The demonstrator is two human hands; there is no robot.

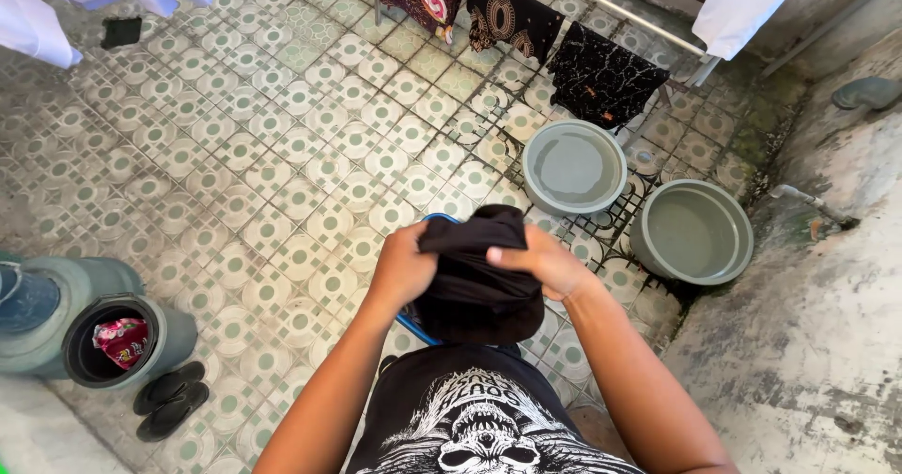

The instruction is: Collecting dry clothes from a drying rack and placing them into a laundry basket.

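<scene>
Both my hands grip a black wet cloth (474, 281) at chest height, in the middle of the head view. My left hand (402, 267) clutches its left side and my right hand (540, 260) its right side, bunching the fabric between them. Under the cloth the blue rim of a basin (410, 326) shows; the rest of that basin is hidden by the cloth and my arms.
Two grey basins of water (574, 168) (692, 231) stand on the patterned tile floor at the right. Dark patterned cloths (601, 77) hang on a drying rack behind them. A grey bucket (117, 341) and black sandals (169, 399) are at the lower left. A rough concrete wall (827, 324) bounds the right.
</scene>
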